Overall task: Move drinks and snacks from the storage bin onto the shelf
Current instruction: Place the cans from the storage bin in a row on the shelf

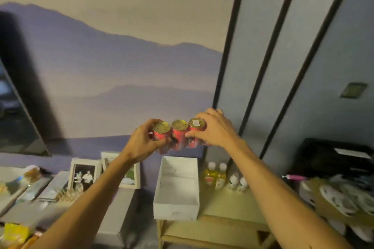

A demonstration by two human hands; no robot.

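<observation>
A row of three red cans (179, 134) with gold tops, joined as one pack, is held up in the air in front of the wall. My left hand (141, 139) grips the left can and my right hand (212, 129) grips the right can. Below the pack stands a white open storage bin (176, 206) on a pale wooden shelf (228, 206); I see nothing inside the bin. Two yellow drink bottles (214, 177) with white caps stand on the shelf just right of the bin.
Small white figurines (237, 184) stand next to the bottles. Framed photos (85, 176) lean on the wall at left, above a grey cabinet (121, 208). A dark screen (18, 97) hangs at far left. A black device (334, 155) and white shoes (340, 200) lie at right.
</observation>
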